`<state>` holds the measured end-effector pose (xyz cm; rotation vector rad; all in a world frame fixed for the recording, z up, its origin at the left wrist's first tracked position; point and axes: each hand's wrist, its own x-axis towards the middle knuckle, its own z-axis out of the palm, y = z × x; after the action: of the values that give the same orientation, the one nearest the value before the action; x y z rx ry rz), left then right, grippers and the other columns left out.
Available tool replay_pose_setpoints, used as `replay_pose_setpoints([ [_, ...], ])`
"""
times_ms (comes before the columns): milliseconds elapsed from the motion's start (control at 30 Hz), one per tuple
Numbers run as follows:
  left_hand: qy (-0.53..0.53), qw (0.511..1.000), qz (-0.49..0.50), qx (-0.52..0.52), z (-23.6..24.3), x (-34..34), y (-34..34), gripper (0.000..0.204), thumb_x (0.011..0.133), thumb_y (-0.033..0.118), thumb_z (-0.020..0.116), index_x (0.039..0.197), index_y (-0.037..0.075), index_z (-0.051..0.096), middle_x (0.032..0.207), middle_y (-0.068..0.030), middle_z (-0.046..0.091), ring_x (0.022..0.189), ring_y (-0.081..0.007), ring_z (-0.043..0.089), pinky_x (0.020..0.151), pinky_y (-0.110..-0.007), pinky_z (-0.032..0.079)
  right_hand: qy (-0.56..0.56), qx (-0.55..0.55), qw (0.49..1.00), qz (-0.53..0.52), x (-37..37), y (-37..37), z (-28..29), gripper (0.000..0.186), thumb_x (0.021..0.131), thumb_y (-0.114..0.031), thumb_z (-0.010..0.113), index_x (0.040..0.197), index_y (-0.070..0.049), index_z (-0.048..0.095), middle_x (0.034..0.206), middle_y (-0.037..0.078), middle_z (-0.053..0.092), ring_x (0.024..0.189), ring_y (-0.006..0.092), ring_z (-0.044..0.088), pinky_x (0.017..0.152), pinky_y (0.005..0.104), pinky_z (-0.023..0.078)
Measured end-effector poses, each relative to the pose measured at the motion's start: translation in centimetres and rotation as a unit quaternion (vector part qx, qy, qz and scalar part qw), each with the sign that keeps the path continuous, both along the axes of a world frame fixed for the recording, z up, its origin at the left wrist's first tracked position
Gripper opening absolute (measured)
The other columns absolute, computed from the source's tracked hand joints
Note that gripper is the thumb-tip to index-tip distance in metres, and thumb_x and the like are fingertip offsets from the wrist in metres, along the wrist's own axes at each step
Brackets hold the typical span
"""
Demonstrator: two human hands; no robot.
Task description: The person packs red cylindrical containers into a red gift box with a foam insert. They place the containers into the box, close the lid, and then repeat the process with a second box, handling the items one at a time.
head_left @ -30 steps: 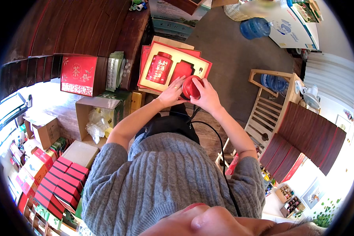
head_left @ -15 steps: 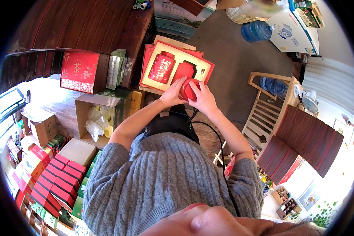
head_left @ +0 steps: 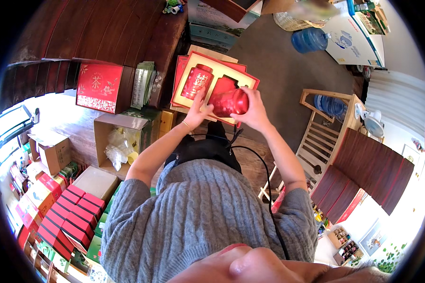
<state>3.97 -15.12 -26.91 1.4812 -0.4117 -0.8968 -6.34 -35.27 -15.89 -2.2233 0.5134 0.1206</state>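
One glossy red cylindrical canister [head_left: 197, 83] sits at nine o'clock in the cream-lined red box [head_left: 218, 72]. At five o'clock, the right hand [head_left: 255, 112] grasps another canister [head_left: 228, 103], unseated; the left hand [head_left: 197, 112] is spread alongside.

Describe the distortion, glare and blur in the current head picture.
Head view: the dark brown panels at upper left bend toward the rim; glare whitens the left edge; bright highlights dot the red canister in the right hand; a smeared patch blurs the area by the wicker basket.
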Motion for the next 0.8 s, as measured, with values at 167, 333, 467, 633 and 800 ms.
replay_pose_setpoints([
  [167, 0.391, 0.895, 0.042, -0.210, 3.6, 0.0, -0.8, 0.065, 0.096, 0.049, 0.037, 0.143, 0.008, 0.023, 0.144, -0.0113, 0.033, 0.131, -0.0264, 0.035, 0.109, -0.041, 0.026, -0.072, 0.382, 0.913, -0.125, -0.2, 0.2, 3.8, 0.092, 0.060, -0.016, 0.084, 0.135, -0.014, 0.032, 0.132, 0.009, 0.037, 0.123, 0.0232, 0.039, 0.102, 0.0371, 0.035],
  [333, 0.379, 0.904, 0.068, -0.186, 9.9, 0.4, -0.5, 0.059, 0.096, 0.046, 0.037, 0.141, 0.009, 0.027, 0.138, -0.0109, 0.041, 0.125, -0.0223, 0.043, 0.104, -0.038, 0.035, -0.091, 0.469, 0.865, -0.152, -1.1, 1.8, 7.8, 0.070, 0.087, -0.041, 0.058, 0.140, -0.013, 0.024, 0.140, 0.011, 0.030, 0.130, 0.0233, 0.031, 0.107, 0.0378, 0.026],
  [467, 0.299, 0.920, 0.075, -0.241, 13.6, -0.1, 0.2, 0.056, 0.098, 0.036, 0.038, 0.145, 0.013, 0.018, 0.139, -0.0109, 0.037, 0.124, -0.0229, 0.043, 0.102, -0.037, 0.036, -0.154, 0.320, 0.929, -0.100, -2.0, 3.5, 7.4, 0.065, 0.093, -0.045, 0.048, 0.142, -0.013, 0.020, 0.144, 0.011, 0.024, 0.133, 0.0242, 0.027, 0.109, 0.0385, 0.022],
  [633, 0.150, 0.970, 0.040, -0.185, 13.7, -0.4, 2.2, 0.065, 0.094, 0.041, 0.041, 0.144, 0.006, 0.018, 0.141, -0.0119, 0.033, 0.127, -0.0241, 0.039, 0.104, -0.040, 0.033, -0.188, 0.341, 0.913, -0.123, -2.8, 5.7, 8.0, 0.066, 0.093, -0.036, 0.051, 0.144, -0.013, 0.017, 0.143, 0.015, 0.025, 0.131, 0.0249, 0.029, 0.109, 0.0384, 0.022],
  [800, -0.122, 0.956, 0.042, -0.264, 15.5, -0.5, 2.5, 0.081, 0.088, 0.050, 0.046, 0.147, 0.011, 0.006, 0.146, -0.0189, 0.017, 0.132, -0.0324, 0.028, 0.105, -0.046, 0.028, -0.158, 0.373, 0.909, -0.097, -2.3, 6.2, 10.5, 0.074, 0.087, -0.026, 0.064, 0.144, -0.016, 0.018, 0.140, 0.015, 0.031, 0.126, 0.0234, 0.038, 0.105, 0.0374, 0.031],
])
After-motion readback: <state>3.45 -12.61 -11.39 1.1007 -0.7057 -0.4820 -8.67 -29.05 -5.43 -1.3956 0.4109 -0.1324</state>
